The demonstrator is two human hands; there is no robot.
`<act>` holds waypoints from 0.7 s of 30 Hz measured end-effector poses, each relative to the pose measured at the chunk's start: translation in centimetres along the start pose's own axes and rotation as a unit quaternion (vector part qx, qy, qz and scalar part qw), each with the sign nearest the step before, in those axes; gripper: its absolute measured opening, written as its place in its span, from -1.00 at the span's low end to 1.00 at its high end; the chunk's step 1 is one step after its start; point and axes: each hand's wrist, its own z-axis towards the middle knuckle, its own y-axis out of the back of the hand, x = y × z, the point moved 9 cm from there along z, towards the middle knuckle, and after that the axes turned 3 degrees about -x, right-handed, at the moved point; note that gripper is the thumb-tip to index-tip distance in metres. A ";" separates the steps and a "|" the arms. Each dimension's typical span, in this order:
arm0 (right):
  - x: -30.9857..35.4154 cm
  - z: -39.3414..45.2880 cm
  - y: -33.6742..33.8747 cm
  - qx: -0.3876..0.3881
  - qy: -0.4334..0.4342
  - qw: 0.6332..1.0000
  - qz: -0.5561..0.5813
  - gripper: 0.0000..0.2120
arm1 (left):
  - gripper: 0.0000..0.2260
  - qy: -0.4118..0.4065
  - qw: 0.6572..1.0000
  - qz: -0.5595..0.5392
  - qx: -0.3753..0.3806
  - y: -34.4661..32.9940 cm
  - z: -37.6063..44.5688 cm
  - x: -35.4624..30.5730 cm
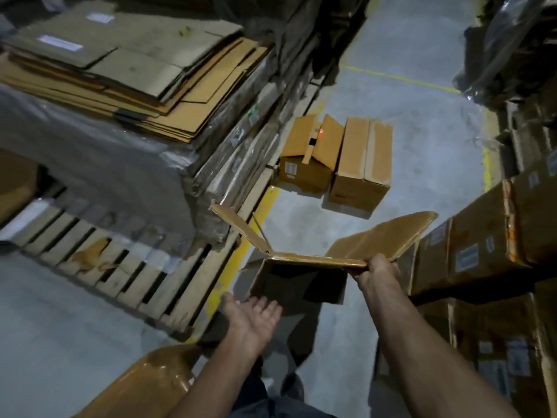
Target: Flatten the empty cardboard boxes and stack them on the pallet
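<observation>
pallet [126, 276]: far part hidden under wrapped stack | box labels [467, 257]: print blurred, unreadable | tan object [144, 384]: cut off by bottom edge, unidentified

tan cardboard box [304, 260], grey floor [407, 116], yellow floor line [404, 78], pale wooden pallet [120, 260]

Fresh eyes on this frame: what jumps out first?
The opened cardboard box held up at centre: the right hand grips its upper edge while the open left hand reaches under it. Next, the stack of flattened cardboard on the wrapped load at upper left. Two unflattened boxes sit on the floor beyond.
</observation>
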 end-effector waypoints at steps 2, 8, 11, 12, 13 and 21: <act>0.0 -0.1 0.2 0.016 0.006 1.000 0.001 -0.44 | -0.12 -0.042 0.995 -0.091 -0.003 0.6 0.1 -1.7; -0.5 0.0 2.0 0.066 0.017 0.996 -0.055 -0.43 | -0.17 -0.075 0.991 -0.114 0.014 2.6 1.8 -8.4; -0.7 0.4 3.7 0.066 0.018 0.994 -0.084 -0.49 | -0.26 -0.075 0.997 -0.008 -0.018 3.1 2.4 -10.6; -0.8 0.7 4.1 0.066 0.018 0.994 -0.088 -0.51 | -0.30 -0.069 0.996 0.045 -0.032 3.2 2.4 -11.0; -0.8 0.9 4.6 0.070 0.016 0.993 -0.092 -0.52 | -0.33 -0.064 0.992 0.103 -0.036 3.2 2.7 -11.5; -1.6 1.7 7.5 0.099 0.015 0.989 -0.112 -0.48 | -0.75 -0.009 0.875 0.475 -0.092 3.3 3.7 -11.5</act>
